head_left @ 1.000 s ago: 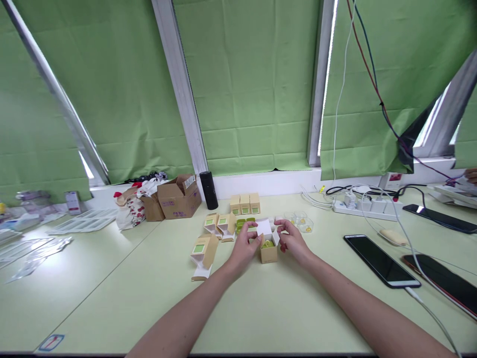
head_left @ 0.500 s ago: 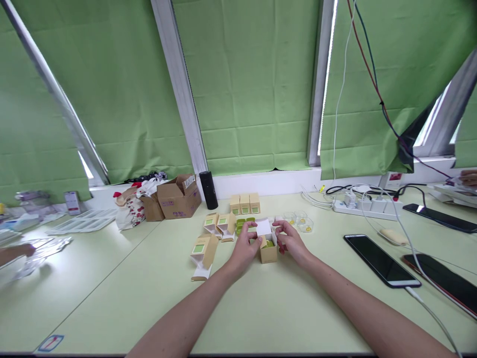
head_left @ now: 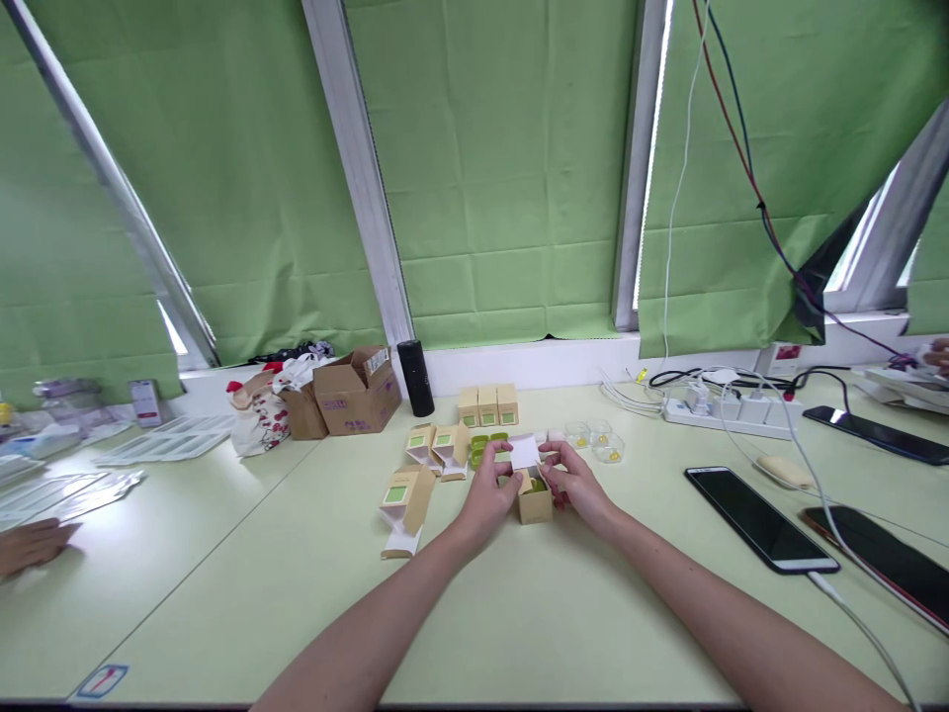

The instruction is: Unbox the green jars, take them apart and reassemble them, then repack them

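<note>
A small tan carton (head_left: 535,507) stands on the pale green table (head_left: 519,613), its white top flap (head_left: 524,453) still raised. My left hand (head_left: 489,489) grips its left side, thumb and fingers pinched at the flap. My right hand (head_left: 576,485) holds the right side, fingers folding a side flap inward. Something green shows inside the carton. Behind it lie open tan cartons (head_left: 437,445), green pieces (head_left: 485,445), a row of three closed cartons (head_left: 487,405) and clear round lids (head_left: 599,442).
An open carton (head_left: 404,499) lies to the left. Brown boxes (head_left: 356,391), a black cylinder (head_left: 416,378), a power strip (head_left: 731,410) with cables and phones (head_left: 760,517) ring the area. Another person's hand (head_left: 34,544) rests at far left, another (head_left: 938,351) at far right.
My right hand has moved in closer, pushing the carton's right flap inward. The other person's hand at far left has come into view on the table.
</note>
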A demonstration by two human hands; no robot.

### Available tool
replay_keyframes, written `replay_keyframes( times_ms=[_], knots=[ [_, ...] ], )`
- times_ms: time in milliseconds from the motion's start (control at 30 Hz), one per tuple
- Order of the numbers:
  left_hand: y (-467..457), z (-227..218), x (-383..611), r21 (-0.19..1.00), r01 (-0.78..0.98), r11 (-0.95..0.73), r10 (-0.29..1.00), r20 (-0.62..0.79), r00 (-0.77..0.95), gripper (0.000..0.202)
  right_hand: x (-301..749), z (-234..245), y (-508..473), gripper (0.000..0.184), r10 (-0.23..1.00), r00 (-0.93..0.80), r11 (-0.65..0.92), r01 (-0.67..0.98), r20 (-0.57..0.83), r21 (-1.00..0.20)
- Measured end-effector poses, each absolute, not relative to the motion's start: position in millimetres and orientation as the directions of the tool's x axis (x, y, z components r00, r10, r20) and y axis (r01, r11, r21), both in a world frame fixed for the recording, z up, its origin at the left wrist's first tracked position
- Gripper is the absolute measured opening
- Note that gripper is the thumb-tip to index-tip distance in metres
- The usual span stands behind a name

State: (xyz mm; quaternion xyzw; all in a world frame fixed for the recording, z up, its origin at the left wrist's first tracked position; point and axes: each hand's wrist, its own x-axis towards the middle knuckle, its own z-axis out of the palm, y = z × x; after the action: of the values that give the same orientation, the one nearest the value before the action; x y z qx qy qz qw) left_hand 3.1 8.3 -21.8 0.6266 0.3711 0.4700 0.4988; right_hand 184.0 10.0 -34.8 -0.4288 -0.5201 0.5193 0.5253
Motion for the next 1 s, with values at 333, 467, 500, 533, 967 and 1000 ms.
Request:
replay_keyframes(
  times_ms=[333,467,500,533,967,1000],
  knots=[
    [7.0,-20.3,4.8,0.968,0.018,-0.248,0.937,0.236,0.256,0.048,182.2,-32.8,7.2,0.05,0.991,-0.105,0.074,-0.034,0.077,-0.997],
    [5.9,-19.1,5.2,0.967,0.019,-0.254,0.936,0.24,0.259,0.046,181.8,-31.7,5.5,0.052,0.991,-0.113,0.067,-0.015,0.068,-0.998],
    [5.9,-19.2,5.2,0.967,0.025,-0.255,0.936,0.241,0.255,0.047,181.7,-31.8,5.4,0.052,0.991,-0.113,0.064,-0.013,0.065,-0.998],
    [6.0,-19.5,5.2,0.966,0.035,-0.258,0.937,0.241,0.251,0.047,181.6,-32.1,5.4,0.052,0.992,-0.112,0.064,-0.011,0.064,-0.998],
    [6.4,-20.8,4.3,0.96,0.067,-0.271,0.942,0.251,0.222,0.048,181.5,-36.8,8.7,0.048,0.991,-0.111,0.076,-0.009,0.077,-0.997],
    [5.7,-19.7,4.6,0.962,0.062,-0.266,0.943,0.246,0.223,0.048,181.3,-36.9,8.9,0.047,0.991,-0.11,0.078,-0.011,0.079,-0.997]
  ],
)
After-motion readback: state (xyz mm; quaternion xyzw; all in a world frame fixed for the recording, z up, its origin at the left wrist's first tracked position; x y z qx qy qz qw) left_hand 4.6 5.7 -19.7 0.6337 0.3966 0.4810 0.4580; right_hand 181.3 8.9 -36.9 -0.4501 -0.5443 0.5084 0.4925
